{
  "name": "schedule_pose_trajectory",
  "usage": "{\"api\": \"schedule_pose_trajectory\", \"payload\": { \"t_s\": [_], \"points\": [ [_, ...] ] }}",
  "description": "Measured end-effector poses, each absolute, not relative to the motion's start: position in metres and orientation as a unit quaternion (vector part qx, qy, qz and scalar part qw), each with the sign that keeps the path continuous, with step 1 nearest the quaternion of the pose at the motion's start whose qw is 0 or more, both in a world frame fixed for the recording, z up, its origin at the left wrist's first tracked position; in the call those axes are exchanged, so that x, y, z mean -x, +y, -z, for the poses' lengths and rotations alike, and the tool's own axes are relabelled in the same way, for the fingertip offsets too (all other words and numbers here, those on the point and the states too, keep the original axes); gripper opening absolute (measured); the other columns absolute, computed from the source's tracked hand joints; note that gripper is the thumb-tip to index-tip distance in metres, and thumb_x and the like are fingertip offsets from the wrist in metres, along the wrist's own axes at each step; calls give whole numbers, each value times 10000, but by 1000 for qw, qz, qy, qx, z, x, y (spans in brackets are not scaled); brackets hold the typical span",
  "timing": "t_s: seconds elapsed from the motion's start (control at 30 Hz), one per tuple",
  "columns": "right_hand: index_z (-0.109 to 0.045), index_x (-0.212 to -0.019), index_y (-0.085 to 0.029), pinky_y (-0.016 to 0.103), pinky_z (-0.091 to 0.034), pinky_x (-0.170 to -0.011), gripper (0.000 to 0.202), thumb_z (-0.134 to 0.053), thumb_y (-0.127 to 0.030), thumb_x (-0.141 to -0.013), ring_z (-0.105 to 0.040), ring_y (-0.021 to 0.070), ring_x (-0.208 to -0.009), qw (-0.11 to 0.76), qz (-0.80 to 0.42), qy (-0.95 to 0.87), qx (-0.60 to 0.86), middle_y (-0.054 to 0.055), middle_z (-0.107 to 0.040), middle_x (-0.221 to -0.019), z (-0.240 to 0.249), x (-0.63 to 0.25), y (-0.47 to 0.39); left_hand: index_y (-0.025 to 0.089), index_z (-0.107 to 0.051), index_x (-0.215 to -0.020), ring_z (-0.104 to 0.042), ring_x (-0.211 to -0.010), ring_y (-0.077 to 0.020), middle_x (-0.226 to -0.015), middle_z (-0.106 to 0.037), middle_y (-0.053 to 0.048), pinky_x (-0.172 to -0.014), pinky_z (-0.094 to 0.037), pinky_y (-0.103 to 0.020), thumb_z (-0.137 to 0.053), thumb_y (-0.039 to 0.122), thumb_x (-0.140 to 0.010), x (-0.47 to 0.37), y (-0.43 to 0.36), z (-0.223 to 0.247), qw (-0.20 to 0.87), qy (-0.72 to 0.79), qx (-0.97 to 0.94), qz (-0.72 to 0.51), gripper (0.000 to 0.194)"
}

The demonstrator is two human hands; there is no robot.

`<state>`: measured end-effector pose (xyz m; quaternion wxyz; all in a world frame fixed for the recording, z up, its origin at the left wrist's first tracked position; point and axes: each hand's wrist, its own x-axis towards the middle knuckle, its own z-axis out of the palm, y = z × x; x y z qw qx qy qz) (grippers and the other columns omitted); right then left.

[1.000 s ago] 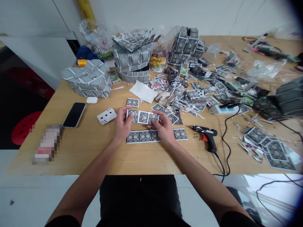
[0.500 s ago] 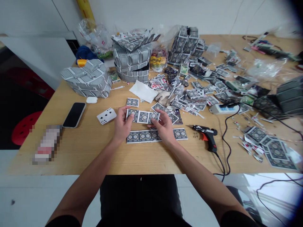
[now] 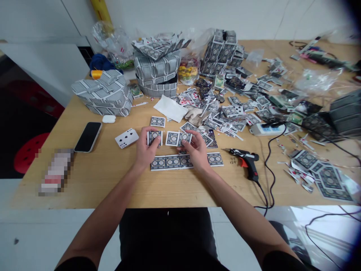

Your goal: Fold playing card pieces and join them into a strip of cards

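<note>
1 patterned card piece (image 3: 151,138) is pinched between thumb and fingers of the left hand (image 3: 144,151), narrowly closed; the right hand (image 3: 198,152) grips a 2-panel piece (image 3: 172,138) likewise, a small gap separating the pieces. They are over the worktop (image 3: 109,184), just beyond the long card strip (image 3: 172,162).

so the held card pieces (image 3: 172,138) are dark blue-grey with a pale round medallion and white edging, and the card strip (image 3: 172,162) repeats that same look over and over. loose playing card (image 3: 126,138) is white with black spades. the glue gun (image 3: 252,171) is mostly black with a red-orange trigger (image 3: 242,162). table (image 3: 98,188) is light woody tan, phone (image 3: 88,137) has a black screen, small case (image 3: 108,119) is white, and the woven box (image 3: 104,94) is grey banded with white.
</note>
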<state>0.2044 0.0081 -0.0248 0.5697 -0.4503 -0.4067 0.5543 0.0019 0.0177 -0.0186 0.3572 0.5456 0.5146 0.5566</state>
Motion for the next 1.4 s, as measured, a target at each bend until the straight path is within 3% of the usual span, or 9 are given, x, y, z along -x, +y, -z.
{"api": "schedule_pose_trajectory", "payload": {
  "t_s": [0.07,0.17,0.33,0.47,0.53,0.6,0.8,0.97,1.4],
  "points": [
    [-619,-1273,-342,499,-710,-807,533,-871,-458,-818,-728,256,-934,573,-554,-401,451,15,-744,-1028,25,-205,8,263,-707,-1027,-629,-739,-153,-935,-664,-16,-592,-581,-263,-692,293,-960,0,19,18,345,509,-575,-539,75],
    [-593,-1286,-347,522,-701,-822,554,-866,-440,-812,-734,273,-952,572,-561,-394,450,12,-750,-1000,25,-205,9,255,-762,-995,-658,-797,-176,-997,-685,-48,-610,-569,-279,-611,263,-992,3,19,19,323,512,-620,-499,151],
    [-601,-1234,-340,514,-689,-819,487,-842,-428,-820,-735,275,-965,569,-562,-394,452,9,-752,-1013,27,-206,11,242,-736,-1134,-679,-1125,-290,-1193,-666,-95,-934,-606,-437,-688,269,-923,3,13,16,240,500,-739,-384,218],
    [-605,-1190,-331,489,-691,-782,459,-843,-406,-805,-738,261,-914,584,-564,-377,446,5,-756,-986,28,-207,13,234,-656,-1348,-568,-1353,-411,-1474,-553,-169,-1157,-487,-570,-889,512,-783,-4,7,13,211,458,-825,-256,671],
    [-597,-1189,-333,482,-688,-771,462,-837,-411,-803,-737,255,-901,586,-562,-375,446,5,-758,-1006,30,-207,15,215,-622,-1404,-543,-1351,-459,-1460,-551,-201,-1168,-445,-632,-936,648,-672,-7,4,13,195,444,-850,-205,907],
    [-590,-1199,-336,476,-684,-768,465,-825,-421,-807,-733,255,-902,584,-561,-377,450,4,-754,-1015,31,-207,16,202,-624,-1399,-548,-1309,-471,-1396,-571,-207,-1142,-438,-654,-946,716,-601,-9,1,12,181,434,-865,-177,1002],
    [-613,-1187,-329,430,-678,-744,444,-824,-393,-802,-711,244,-905,605,-570,-352,431,-11,-720,-973,32,-207,18,221,-724,-1179,-551,-1232,-422,-1247,-587,-150,-1094,-465,-611,-944,671,-647,-9,-1,13,165,428,-873,-162,731],
    [-639,-1171,-319,347,-648,-664,413,-827,-348,-805,-686,217,-881,617,-578,-337,414,-12,-697,-944,31,-209,19,201,-721,-1127,-559,-1230,-391,-1233,-583,-144,-1089,-496,-589,-924,545,-735,-8,-1,12,166,425,-869,-189,559],
    [-611,-1177,-313,316,-616,-633,409,-817,-352,-825,-648,183,-797,621,-578,-349,398,-24,-659,-891,28,-209,19,224,-679,-1176,-569,-1310,-362,-1401,-560,-146,-1136,-515,-589,-925,420,-754,-3,0,6,171,404,-867,-238,526]
  ]
}}
